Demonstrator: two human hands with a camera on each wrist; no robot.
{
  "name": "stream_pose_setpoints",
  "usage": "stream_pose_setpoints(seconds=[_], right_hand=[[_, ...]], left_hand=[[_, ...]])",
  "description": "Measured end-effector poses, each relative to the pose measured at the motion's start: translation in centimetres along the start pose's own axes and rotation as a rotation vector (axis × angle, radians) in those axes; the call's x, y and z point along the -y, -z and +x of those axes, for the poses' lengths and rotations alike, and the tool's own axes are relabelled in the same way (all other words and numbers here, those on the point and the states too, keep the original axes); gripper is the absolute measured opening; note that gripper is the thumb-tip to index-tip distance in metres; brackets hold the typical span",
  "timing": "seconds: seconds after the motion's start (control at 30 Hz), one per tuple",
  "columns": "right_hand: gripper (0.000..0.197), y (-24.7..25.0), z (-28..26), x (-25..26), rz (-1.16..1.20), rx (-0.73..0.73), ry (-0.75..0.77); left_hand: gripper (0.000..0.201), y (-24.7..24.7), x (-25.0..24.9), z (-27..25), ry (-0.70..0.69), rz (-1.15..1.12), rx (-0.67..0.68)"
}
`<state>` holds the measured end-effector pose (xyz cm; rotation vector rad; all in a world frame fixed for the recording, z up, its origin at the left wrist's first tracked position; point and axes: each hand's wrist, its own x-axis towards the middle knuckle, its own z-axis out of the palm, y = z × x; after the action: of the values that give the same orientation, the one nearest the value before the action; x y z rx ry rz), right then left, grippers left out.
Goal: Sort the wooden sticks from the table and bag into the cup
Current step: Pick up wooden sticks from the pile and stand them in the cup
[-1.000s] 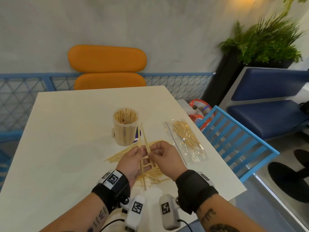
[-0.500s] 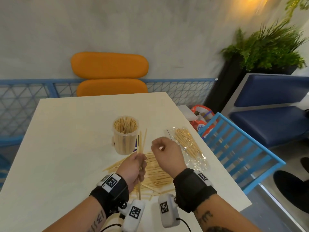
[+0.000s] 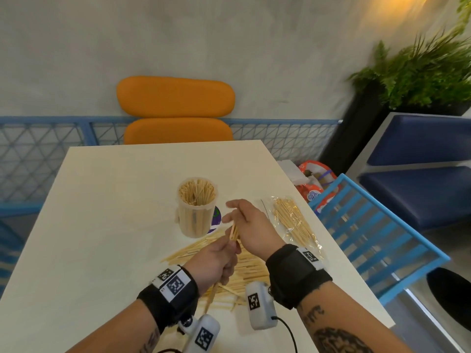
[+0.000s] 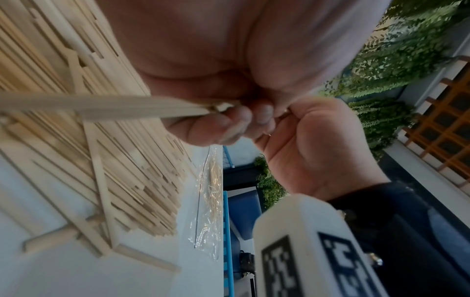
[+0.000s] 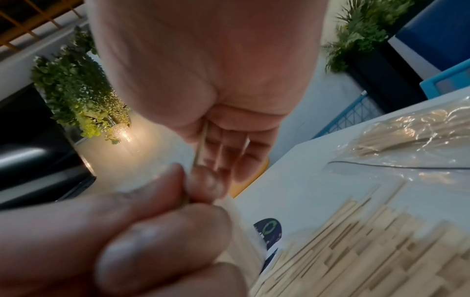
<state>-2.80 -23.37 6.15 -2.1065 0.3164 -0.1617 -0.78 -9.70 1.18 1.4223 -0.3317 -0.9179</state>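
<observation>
A thin bundle of pale wooden sticks [image 3: 234, 231] is being gripped by the left hand [image 3: 215, 262], just in front of the clear plastic cup [image 3: 196, 208]; it is being touched by the right hand's [image 3: 251, 226] straight, spread fingers. Right of the cup, the clear bag [image 3: 293, 221] of sticks is lying.

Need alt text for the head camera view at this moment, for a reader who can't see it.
Over a pale table, the left hand grips a small bundle of wooden sticks while the right hand, fingers extended, touches the bundle's top. Behind them stands a clear cup full of sticks; more sticks lie loose beneath the hands, and a clear bag of sticks lies to the right.
</observation>
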Motion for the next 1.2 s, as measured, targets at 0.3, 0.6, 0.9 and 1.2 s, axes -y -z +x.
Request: stream_pose_setpoints(seconds=[0.3, 0.6, 0.9, 1.2], right_hand=[[0.023, 0.6, 0.1, 0.8, 0.059, -0.146, -0.035], [0.039, 0.7, -1.8, 0.0, 0.269, -0.124, 0.057], [0.032, -2.0, -6.8, -1.3, 0.617, 0.35, -0.296], [0.02, -2.3, -6.4, -0.9, 0.653, 0.241, -0.259]], left_hand=[[0.029, -0.5, -0.5, 0.3, -0.04, 0.025, 0.076], [0.025, 0.0, -2.5, 1.0, -0.164, -0.091, -0.092], [0.024, -0.1, -6.3, 1.2, -0.486, -0.345, -0.296], [0.021, -0.4, -5.5, 0.4, -0.382, -0.312, -0.277]])
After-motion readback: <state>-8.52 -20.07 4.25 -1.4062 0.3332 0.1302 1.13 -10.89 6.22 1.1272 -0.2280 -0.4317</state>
